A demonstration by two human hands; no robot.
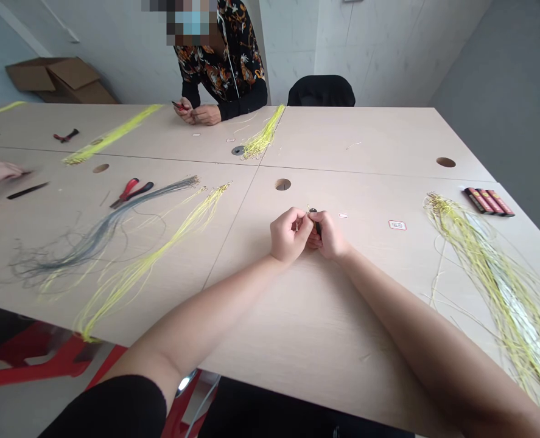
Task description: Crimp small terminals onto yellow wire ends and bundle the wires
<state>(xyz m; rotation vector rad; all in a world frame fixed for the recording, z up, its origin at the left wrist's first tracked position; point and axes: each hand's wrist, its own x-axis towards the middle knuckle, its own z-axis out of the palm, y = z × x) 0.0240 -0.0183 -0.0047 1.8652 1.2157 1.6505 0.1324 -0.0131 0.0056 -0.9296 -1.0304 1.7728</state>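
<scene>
Above the table, my left hand (290, 236) and my right hand (330, 236) meet, fingertips touching or nearly so. My right hand is closed round a small black object (318, 227), mostly covered by the fingers, so its kind is unclear. Thumb and forefinger of my left hand pinch at its near end. A tiny yellowish tip (308, 208) pokes up there; the rest is hidden. To the right of my hands lie a small white label (343, 215) and a larger red-edged label (397, 225).
Yellow and white wires (484, 267) lie at right beside dark red-labelled cylinders (487, 201). Grey wires (114, 219), yellow wires (160, 249) and red-black pliers (130, 193) lie at left. A co-worker's hands (199, 114) work across the table (260, 340); another person's hand (0, 173) is far left.
</scene>
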